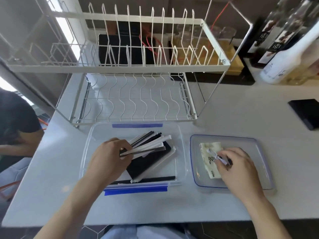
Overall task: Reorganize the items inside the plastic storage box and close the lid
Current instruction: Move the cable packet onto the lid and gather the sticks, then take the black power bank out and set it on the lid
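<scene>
1. The plastic storage box [179, 133] sits low in the centre of the frame, open, with blue clips on its near and far edges
2. The left hand [110, 156] reaches into the box's left part and pinches a bundle of wrapped straws [151, 144], black and white, between curled fingers and thumb; holding them by one end probably lets the person gather the fanned-out sticks into one tidy row
3. Beneath the bundle lies a flat black item [146, 164], partly covered, along with more white wrappers near the box's front wall
4. The lid [259, 152] lies just right of the box, upturned like a tray, so it seems to serve as a parking spot for things taken out
5. The right hand [238, 166] rests over the lid, fingers curled around a small packet [224, 161] with a white tie; a cream printed pouch [209, 152] lies beneath it
6. A white dish rack [120, 66] stands behind the box, in the upper half of the frame
7. The lid is not yet on; sorting seems midway
</scene>
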